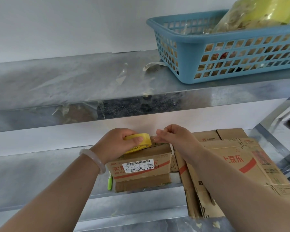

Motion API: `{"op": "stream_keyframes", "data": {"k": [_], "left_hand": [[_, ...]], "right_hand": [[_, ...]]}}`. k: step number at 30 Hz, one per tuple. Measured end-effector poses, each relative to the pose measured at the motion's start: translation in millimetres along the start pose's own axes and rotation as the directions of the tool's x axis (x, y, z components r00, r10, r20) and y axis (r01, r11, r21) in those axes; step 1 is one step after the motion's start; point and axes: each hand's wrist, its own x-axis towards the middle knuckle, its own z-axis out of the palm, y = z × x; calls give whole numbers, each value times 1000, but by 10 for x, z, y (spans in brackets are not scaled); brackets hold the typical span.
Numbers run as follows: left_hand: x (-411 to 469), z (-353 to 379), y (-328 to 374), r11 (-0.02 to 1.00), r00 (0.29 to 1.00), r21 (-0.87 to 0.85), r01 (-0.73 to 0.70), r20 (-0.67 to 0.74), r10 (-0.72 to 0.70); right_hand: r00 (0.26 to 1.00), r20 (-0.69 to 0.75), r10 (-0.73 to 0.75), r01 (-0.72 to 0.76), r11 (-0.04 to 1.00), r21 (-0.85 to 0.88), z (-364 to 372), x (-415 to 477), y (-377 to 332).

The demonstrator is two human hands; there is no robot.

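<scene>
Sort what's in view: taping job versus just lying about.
In the job: tape roll in left hand; tape end pinched by right hand; labelled box underneath.
Lying about: green pen, flattened cartons, blue basket on upper shelf.

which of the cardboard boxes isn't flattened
The small box with the white barcode label, under the yellow tape roll in the left hand; the cartons to its right lie flat.

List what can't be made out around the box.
Head view:
Whether the right hand pinches a tape end: any clear film is too faint.
Top of the box: covered by the left hand and tape roll.
Handwriting on the label: too small.
Contents of the basket: behind its lattice, cut by the right edge.
</scene>
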Motion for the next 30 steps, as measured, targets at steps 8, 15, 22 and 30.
{"op": "stream_keyframes", "data": {"k": [8, 15, 22, 30], "left_hand": [[-108, -38, -175, 990, 994, -128, 64, 96, -52], [-41, 25, -191, 982, 996, -190, -1, -90, -16], [72, -26, -158, 999, 979, -38, 9, -204, -17], [200, 24, 13, 985, 997, 171, -1, -72, 13]], "right_hand": [[992, -117, 46, -55, 996, -73, -15, 109, 152], [991, -134, 14, -32, 991, -129, -37, 176, 191], [983, -173, 61, -53, 997, 48, -95, 177, 218], [970, -148, 191, -137, 940, 312, -440, 97, 340]]}}
